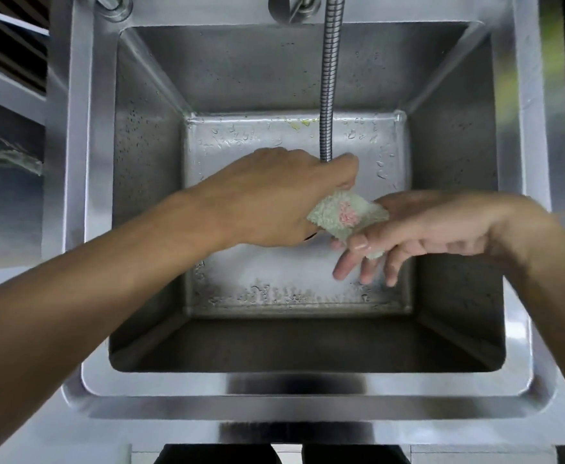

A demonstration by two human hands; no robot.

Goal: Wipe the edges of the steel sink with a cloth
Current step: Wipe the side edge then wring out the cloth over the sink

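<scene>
Two hands over the deep square steel sink (308,386), cloth between them. Your left hand (274,199) pinches one corner of the small pale-green terry cloth with a pink patch (346,214), knuckles up, just under the ribbed metal hose (329,78). Your right hand (418,232), palm up, fingers loosely spread, carries the cloth's other end across its fingertips. Step judged: readying the cloth; rim unwiped. Next: bunch it, carry it to the sink's flat rim.

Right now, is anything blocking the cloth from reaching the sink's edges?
Nothing visible. The cloth is held between both hands over the basin, below the hose, and the sink rim is bare.
</scene>
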